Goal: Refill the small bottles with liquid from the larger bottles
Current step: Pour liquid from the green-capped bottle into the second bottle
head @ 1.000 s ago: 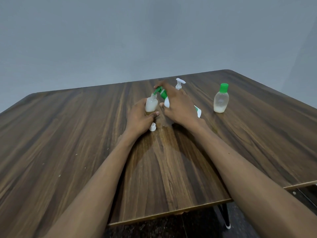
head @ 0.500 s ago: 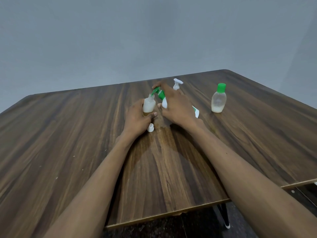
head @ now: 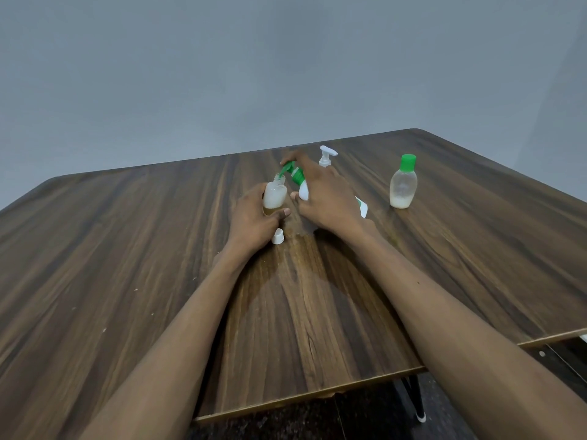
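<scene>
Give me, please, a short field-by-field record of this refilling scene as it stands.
left hand: grips the open small bottle, upright on the table
right hand: holds the tilted green-pump bottle, nozzle at the small bottle's mouth
white cap: lies on the table by the left hand
green-capped small bottle: stands apart on the right, capped
white pump bottle: behind the right hand, mostly hidden

Plain room: wooden table [head: 127,249], grey wall [head: 222,74]

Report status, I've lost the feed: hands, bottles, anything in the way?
Left hand holds open small bottle. Right hand tips big bottle, green spout at its mouth. White cap on table. Nothing in the way.
</scene>
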